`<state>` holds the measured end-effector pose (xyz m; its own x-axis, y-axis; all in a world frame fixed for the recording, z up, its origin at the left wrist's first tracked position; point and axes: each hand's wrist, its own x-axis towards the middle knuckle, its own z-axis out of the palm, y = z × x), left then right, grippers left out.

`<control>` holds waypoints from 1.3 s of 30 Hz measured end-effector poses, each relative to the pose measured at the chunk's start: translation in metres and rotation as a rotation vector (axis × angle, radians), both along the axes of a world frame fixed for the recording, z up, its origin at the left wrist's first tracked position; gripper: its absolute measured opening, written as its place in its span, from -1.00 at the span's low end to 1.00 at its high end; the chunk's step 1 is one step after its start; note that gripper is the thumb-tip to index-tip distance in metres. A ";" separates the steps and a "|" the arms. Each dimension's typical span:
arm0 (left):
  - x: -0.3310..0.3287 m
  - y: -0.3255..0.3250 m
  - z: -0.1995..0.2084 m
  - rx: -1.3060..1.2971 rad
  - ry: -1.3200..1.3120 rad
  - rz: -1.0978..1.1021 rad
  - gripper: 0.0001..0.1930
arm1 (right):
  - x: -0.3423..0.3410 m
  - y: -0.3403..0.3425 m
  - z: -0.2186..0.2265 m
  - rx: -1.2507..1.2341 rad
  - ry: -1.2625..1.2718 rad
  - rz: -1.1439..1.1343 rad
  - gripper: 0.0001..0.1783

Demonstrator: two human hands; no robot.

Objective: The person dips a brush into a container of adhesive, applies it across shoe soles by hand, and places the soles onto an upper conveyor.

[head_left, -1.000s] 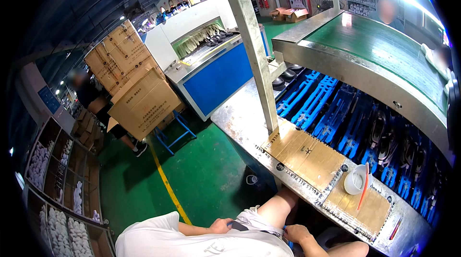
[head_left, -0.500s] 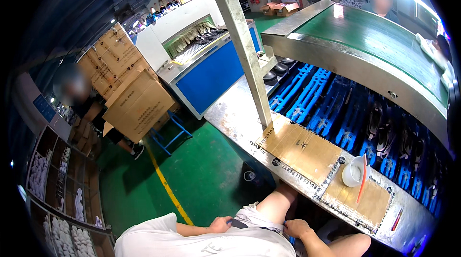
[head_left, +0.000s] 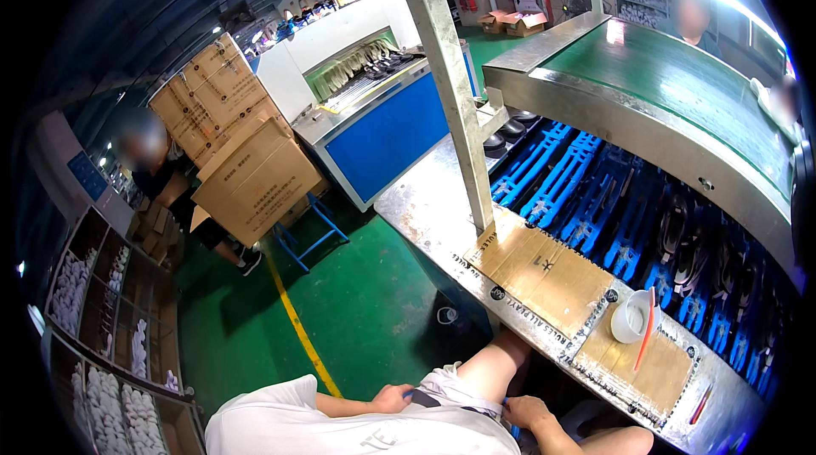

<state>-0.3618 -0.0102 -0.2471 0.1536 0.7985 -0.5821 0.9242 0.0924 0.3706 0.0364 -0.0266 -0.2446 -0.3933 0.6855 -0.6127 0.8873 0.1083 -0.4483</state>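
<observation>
Both hands are low over my lap, beside my white shirt and light shorts. My left hand is closed, with its curled fingers at the end of a dark strap-like band with a bit of blue. Over the thigh nearer the bench, my right hand is closed too. A small blue piece shows below its fingers, but what they grip is mostly hidden. On the bench to my right, a white tub stands on cardboard, with a red-handled stick leaning across its rim.
A metal bench with a post runs along my right. Beyond it, blue shoe racks pass under a green-topped conveyor. A person stands by a large carton at left. White shoe lasts fill shelves.
My view has turned slightly, so the surroundings sit a little further right and lower. Both hands stay nearly where they were, still closed.
</observation>
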 end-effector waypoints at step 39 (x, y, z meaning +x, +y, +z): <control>-0.005 0.000 -0.012 0.011 0.004 -0.019 -0.55 | 0.002 0.000 0.006 0.025 0.021 -0.010 -0.62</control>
<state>-0.3669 -0.0101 -0.2588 0.1663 0.8021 -0.5736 0.9273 0.0705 0.3675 0.0382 -0.0263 -0.2390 -0.3993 0.7042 -0.5870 0.8786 0.1109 -0.4645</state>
